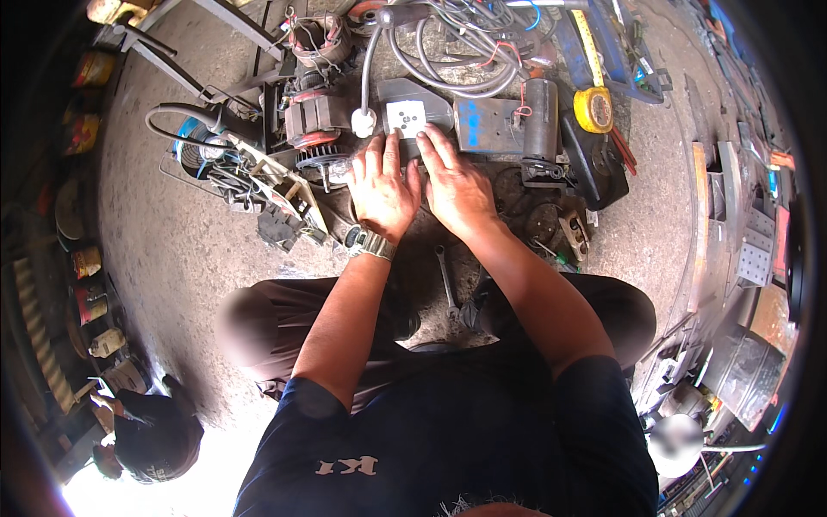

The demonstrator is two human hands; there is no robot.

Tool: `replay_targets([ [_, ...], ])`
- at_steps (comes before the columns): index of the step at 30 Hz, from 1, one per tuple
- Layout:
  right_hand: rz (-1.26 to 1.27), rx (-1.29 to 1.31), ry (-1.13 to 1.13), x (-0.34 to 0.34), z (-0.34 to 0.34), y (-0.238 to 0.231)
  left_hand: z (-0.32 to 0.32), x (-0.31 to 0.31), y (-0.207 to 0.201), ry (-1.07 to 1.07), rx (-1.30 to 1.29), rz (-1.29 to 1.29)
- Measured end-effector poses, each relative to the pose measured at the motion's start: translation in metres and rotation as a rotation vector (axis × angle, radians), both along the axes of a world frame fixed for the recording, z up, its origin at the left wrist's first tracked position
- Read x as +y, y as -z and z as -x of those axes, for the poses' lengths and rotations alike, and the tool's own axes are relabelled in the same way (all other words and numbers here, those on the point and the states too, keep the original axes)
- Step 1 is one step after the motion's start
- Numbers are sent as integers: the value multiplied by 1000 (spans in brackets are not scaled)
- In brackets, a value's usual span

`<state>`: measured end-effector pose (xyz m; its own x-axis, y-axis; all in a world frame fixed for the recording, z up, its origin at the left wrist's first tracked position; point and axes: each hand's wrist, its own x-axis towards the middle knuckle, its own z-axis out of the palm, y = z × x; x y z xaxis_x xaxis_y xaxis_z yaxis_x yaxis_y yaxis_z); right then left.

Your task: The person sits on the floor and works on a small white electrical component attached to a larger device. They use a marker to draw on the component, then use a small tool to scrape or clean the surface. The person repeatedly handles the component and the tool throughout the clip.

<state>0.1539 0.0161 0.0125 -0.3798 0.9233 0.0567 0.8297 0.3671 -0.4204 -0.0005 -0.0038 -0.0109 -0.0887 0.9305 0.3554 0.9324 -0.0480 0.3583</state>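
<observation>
A small white square of paper (406, 119) with a few dark round marks lies on a dark grey metal plate (439, 110). My left hand (382, 191) rests flat just below it, fingers stretched forward, and the fingertips reach the paper's lower left edge. On the other side, my right hand (459, 186) lies with fingers extended, their tips at the lower right edge. Both thumbs come close together between the hands. Neither hand grasps anything. A metal block with blue marks (488, 126) sits right of the paper, against a dark cylinder (540, 119).
Left of the hands stands a dismantled motor (312, 118). Grey cable (422, 65) coils at the back. A yellow tape measure (593, 109) lies extended at the right. Between my feet is a wrench (447, 282). Another person (157, 435) is at lower left.
</observation>
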Motion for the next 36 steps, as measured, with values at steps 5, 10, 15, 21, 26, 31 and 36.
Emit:
replay_targets([
  [5, -14, 14, -7, 0, 0, 1, 1, 0, 1, -4, 9, 1],
  [10, -13, 10, -13, 0, 0, 3, 0, 0, 2, -5, 12, -4],
  [15, -67, 29, -6, 0, -1, 8, -1, 0, 1, -11, 3, 13],
  [21, -60, 6, -9, 0, -1, 7, -1, 0, 1, -10, -3, 9],
  [26, -32, -2, -10, 0, -1, 2, 0, 0, 2, -4, 0, 3],
  [31, -47, 14, -12, 0, -1, 6, 0, 0, 1, -5, -2, 14],
  [36, -27, -5, -10, 0, -1, 5, -1, 0, -1, 4, -14, 5],
])
